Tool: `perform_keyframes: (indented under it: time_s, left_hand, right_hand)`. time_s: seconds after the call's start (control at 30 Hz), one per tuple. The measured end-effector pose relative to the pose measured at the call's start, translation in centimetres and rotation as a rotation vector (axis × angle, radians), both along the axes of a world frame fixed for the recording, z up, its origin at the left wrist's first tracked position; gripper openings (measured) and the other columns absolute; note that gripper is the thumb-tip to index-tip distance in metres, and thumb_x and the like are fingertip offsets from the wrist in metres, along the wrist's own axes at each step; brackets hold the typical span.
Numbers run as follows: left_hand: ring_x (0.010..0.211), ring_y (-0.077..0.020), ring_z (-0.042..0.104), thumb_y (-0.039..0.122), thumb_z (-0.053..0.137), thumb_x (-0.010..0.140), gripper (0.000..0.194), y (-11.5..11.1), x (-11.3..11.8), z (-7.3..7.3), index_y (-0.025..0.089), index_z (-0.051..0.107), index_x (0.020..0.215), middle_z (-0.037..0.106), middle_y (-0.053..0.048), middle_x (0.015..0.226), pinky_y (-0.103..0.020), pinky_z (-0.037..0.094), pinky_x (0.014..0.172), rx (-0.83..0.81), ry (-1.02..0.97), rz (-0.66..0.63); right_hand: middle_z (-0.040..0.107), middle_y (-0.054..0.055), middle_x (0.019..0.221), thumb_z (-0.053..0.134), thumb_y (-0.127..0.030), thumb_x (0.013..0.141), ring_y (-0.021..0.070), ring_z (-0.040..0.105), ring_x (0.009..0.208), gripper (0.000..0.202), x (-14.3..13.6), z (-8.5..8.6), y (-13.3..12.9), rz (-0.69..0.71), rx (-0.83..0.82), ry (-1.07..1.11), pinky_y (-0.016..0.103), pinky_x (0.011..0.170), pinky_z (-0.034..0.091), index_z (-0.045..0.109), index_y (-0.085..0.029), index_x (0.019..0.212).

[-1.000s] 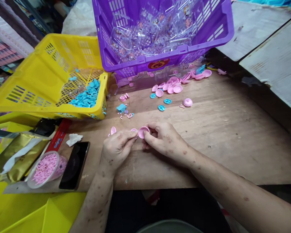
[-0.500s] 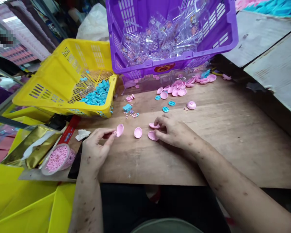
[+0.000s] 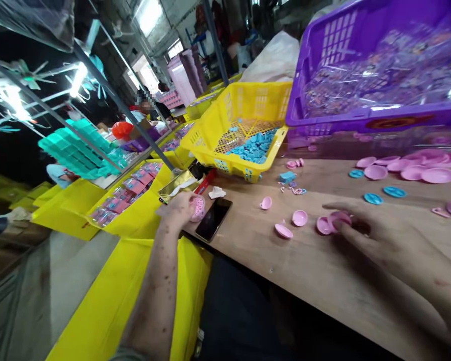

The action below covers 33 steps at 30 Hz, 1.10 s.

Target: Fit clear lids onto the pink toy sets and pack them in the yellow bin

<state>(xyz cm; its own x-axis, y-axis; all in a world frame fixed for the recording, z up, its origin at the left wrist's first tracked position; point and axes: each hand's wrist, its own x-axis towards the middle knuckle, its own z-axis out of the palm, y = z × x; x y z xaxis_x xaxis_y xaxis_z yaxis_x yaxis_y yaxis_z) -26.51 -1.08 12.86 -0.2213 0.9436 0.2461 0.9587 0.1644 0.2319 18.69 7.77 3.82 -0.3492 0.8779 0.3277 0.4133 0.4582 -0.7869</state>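
Observation:
My left hand (image 3: 178,213) is over a clear tub (image 3: 198,216) of small pink pieces at the table's left edge; its fingers are hidden. My right hand (image 3: 376,230), blurred, pinches a small pink bowl-shaped toy piece (image 3: 339,219) between thumb and fingers, just above the table. Touching or overlapping it is another pink bowl piece (image 3: 323,225). To their left lie a round pink bowl (image 3: 299,217), a tilted pink dish with a small tab (image 3: 283,230) and a little pink cup-like piece (image 3: 266,202).
A phone (image 3: 214,219) lies beside the tub. Behind stand a yellow basket (image 3: 244,171) with blue pieces and a purple crate (image 3: 323,118) of clear packaging. Blue discs (image 3: 373,198) and pink dishes (image 3: 439,175) lie at right. A person (image 3: 145,108) is in the background.
The view has swung left. My left hand has let go of its pink dish and moved left to the tub. My right hand now has a pink bowl piece pinched.

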Motion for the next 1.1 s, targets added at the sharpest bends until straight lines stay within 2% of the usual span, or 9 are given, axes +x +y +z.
perform_keyframes:
  time_s: [0.1, 0.27, 0.47, 0.57, 0.67, 0.77, 0.93, 1.0, 1.1]
  left_hand:
    - [0.090, -0.0262, 0.078, 0.016, 0.076, 0.082, 0.010, 0.2, -3.4, 0.2, 0.022, 0.082, 0.088, 0.085, -0.009, 0.092, -0.034, 0.062, 0.091, -0.105, 0.012, 0.045]
    - [0.091, -0.0297, 0.078, 0.029, 0.074, 0.081, 0.009, 0.4, -3.9, 0.1, 0.025, 0.079, 0.074, 0.085, -0.009, 0.090, -0.035, 0.059, 0.088, -0.123, 0.022, 0.049]
    - [0.082, -0.0302, 0.076, 0.033, 0.072, 0.078, 0.011, -0.3, -4.6, 0.7, 0.025, 0.067, 0.071, 0.080, -0.005, 0.080, -0.036, 0.056, 0.074, 0.074, -0.020, 0.127]
    - [0.076, -0.0265, 0.075, 0.032, 0.079, 0.077, 0.016, 0.0, -3.9, 0.6, 0.024, 0.065, 0.075, 0.077, -0.001, 0.075, -0.034, 0.060, 0.072, 0.230, -0.151, 0.117]
    - [0.076, -0.0232, 0.078, 0.039, 0.082, 0.083, 0.022, 1.0, -0.9, 0.3, 0.023, 0.069, 0.092, 0.079, -0.001, 0.082, -0.034, 0.067, 0.077, 0.348, -0.390, -0.038]
    - [0.084, -0.0217, 0.082, 0.041, 0.086, 0.088, 0.024, 2.5, 4.4, -0.4, 0.021, 0.078, 0.100, 0.084, -0.005, 0.093, -0.033, 0.070, 0.083, 0.387, -0.585, -0.255]
    - [0.080, -0.0200, 0.081, 0.041, 0.092, 0.091, 0.030, 6.2, 13.3, -2.3, 0.020, 0.087, 0.113, 0.086, -0.006, 0.092, -0.031, 0.070, 0.076, 0.220, -0.863, -0.541]
    - [0.071, -0.0183, 0.078, 0.044, 0.095, 0.089, 0.035, 7.8, 15.5, -3.0, 0.020, 0.086, 0.112, 0.083, -0.004, 0.083, -0.028, 0.066, 0.064, 0.147, -1.026, -0.613]
    - [0.068, -0.0180, 0.077, 0.048, 0.102, 0.081, 0.035, 9.5, 17.1, -3.7, 0.019, 0.088, 0.094, 0.083, -0.006, 0.082, -0.024, 0.060, 0.056, 0.036, -1.149, -0.663]
  right_hand:
    - [0.081, 0.011, 0.097, 0.069, -0.056, 0.096, 0.0341, 0.076, 0.080, 0.023, -0.8, 1.1, -0.6, -0.043, -0.022, -0.067, 0.051, 0.071, 0.060, 0.079, -0.036, 0.096]
    - [0.077, 0.008, 0.085, 0.067, -0.045, 0.091, 0.0255, 0.070, 0.071, 0.020, -1.3, 1.6, -0.9, -0.092, -0.066, 0.013, 0.042, 0.069, 0.058, 0.076, -0.027, 0.089]
    - [0.080, 0.006, 0.086, 0.071, -0.044, 0.088, 0.0233, 0.071, 0.078, 0.020, -1.5, 1.6, -1.1, -0.102, -0.186, 0.158, 0.037, 0.074, 0.058, 0.075, -0.024, 0.088]
    - [0.080, 0.006, 0.085, 0.078, -0.046, 0.087, 0.0224, 0.073, 0.080, 0.024, -1.7, 1.8, -1.3, -0.074, -0.296, 0.275, 0.037, 0.076, 0.060, 0.074, -0.022, 0.090]
    - [0.081, 0.007, 0.087, 0.084, -0.049, 0.088, 0.0227, 0.077, 0.082, 0.032, -2.0, 2.1, -1.9, -0.041, -0.465, 0.426, 0.038, 0.080, 0.064, 0.069, -0.022, 0.093]
    - [0.080, 0.006, 0.087, 0.087, -0.052, 0.089, 0.0238, 0.080, 0.083, 0.038, -2.3, 2.3, -2.3, -0.008, -0.596, 0.526, 0.039, 0.077, 0.067, 0.064, -0.022, 0.095]
    - [0.078, 0.004, 0.083, 0.089, -0.052, 0.089, 0.0210, 0.078, 0.076, 0.039, -2.6, 1.6, -2.2, 0.025, -0.580, 0.578, 0.037, 0.075, 0.066, 0.065, -0.022, 0.092]
    - [0.077, 0.003, 0.083, 0.088, -0.051, 0.090, 0.0207, 0.077, 0.075, 0.038, -2.6, 1.3, -2.0, 0.029, -0.587, 0.601, 0.036, 0.073, 0.065, 0.065, -0.021, 0.094]
    - [0.077, 0.003, 0.084, 0.087, -0.050, 0.092, 0.0195, 0.076, 0.076, 0.036, -2.6, 1.0, -1.9, 0.032, -0.582, 0.634, 0.035, 0.075, 0.064, 0.065, -0.021, 0.095]
